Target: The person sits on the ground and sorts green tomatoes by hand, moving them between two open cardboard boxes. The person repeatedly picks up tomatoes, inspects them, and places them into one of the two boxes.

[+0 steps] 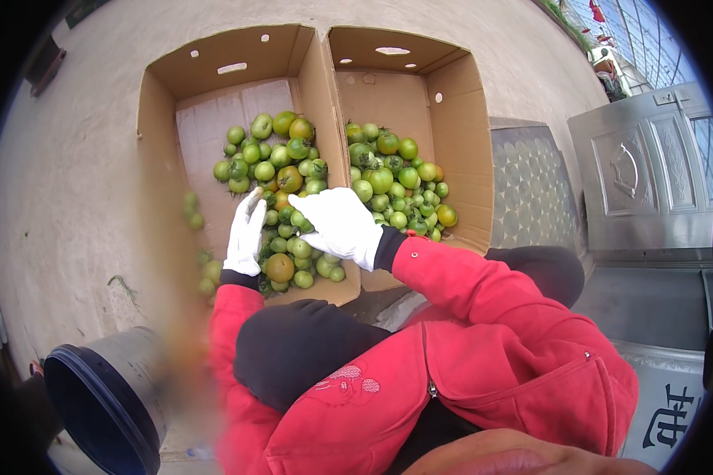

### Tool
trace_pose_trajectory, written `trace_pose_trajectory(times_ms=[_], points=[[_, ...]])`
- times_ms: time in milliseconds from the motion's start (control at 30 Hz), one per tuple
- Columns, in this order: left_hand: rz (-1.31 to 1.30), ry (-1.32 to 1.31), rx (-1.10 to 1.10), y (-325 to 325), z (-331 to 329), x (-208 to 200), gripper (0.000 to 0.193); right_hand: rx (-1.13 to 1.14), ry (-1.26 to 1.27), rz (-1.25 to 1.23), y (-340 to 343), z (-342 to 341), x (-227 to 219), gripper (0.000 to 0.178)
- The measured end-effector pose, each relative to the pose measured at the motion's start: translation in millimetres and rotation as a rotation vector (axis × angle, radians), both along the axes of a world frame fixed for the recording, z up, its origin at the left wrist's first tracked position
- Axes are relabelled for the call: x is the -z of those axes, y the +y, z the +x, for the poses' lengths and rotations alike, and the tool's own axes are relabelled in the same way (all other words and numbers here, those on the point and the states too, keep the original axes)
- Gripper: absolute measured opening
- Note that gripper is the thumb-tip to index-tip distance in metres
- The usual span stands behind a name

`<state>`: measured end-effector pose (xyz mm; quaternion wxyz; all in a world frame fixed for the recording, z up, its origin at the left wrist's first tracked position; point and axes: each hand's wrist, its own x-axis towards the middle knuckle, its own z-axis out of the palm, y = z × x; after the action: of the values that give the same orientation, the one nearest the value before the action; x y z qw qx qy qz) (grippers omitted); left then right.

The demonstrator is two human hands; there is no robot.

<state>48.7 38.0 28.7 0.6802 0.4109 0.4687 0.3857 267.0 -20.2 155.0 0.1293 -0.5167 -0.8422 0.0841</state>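
Note:
Two open cardboard boxes stand side by side, both holding loose tomatoes, mostly green with a few turning orange. Over the left box (157,119) are both my hands, in white gloves. My left hand (246,233) is at the left side of the tomato heap (263,170), its fingers stretched out and holding nothing I can see. My right hand (341,226) comes across the box's right wall, thumb and forefinger around a green tomato (299,221) in the heap. Its other fingers are hidden. The right box (461,119) holds more green tomatoes (392,178).
At lower left stands a dark-rimmed bucket (107,396). A blurred strip crosses the view left of the left box, with green tomatoes showing beside it. To the right are a patterned mat (533,190) and a grey metal door (650,170).

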Motion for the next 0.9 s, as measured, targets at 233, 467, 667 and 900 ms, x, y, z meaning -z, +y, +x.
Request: trace_pose_trajectory(times_ms=[233, 467, 667, 900], points=[[-0.025, 1.505, 0.374, -19, -19, -5, 0.086, 0.006, -0.026, 0.013, -1, 0, 6, 0.064], [0.091, 1.406, 0.555, -33, -15, 24, 0.070, 0.010, -0.008, -0.006, 0, -3, -1, 0.064], [0.054, 1.355, 0.617, -25, -14, 8, 0.057, 0.017, -0.008, -0.039, 0, -3, 0, 0.064], [0.058, 1.352, 0.625, -20, -21, -11, 0.052, 0.014, -0.003, -0.057, 1, -6, -1, 0.063]])
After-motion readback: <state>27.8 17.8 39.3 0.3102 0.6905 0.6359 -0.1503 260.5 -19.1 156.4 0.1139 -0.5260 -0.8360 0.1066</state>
